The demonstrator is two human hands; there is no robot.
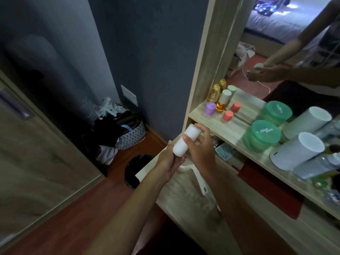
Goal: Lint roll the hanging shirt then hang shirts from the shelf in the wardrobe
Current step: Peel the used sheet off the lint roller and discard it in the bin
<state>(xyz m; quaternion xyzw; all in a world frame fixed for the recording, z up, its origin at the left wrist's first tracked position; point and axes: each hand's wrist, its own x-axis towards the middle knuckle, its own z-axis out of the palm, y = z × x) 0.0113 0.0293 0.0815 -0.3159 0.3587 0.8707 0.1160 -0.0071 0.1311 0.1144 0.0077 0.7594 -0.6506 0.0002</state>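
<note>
Prep step, looks like: both hands, left (168, 161) and right (199, 146), wrap the white lint roller (185, 140) just left of the shelf (237, 133). Next: carry it to the shirt.

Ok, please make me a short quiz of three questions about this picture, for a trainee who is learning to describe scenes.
1. True or false: both hands hold the white lint roller.
2. Which colour is the lidded tub on the shelf? A) green B) black C) yellow
3. Fill in: on the floor beside the dark wall stands a patterned ____ full of clothes.

Key
1. True: the left hand grips its lower end, the right hand its upper part.
2. A
3. Basket.
</note>
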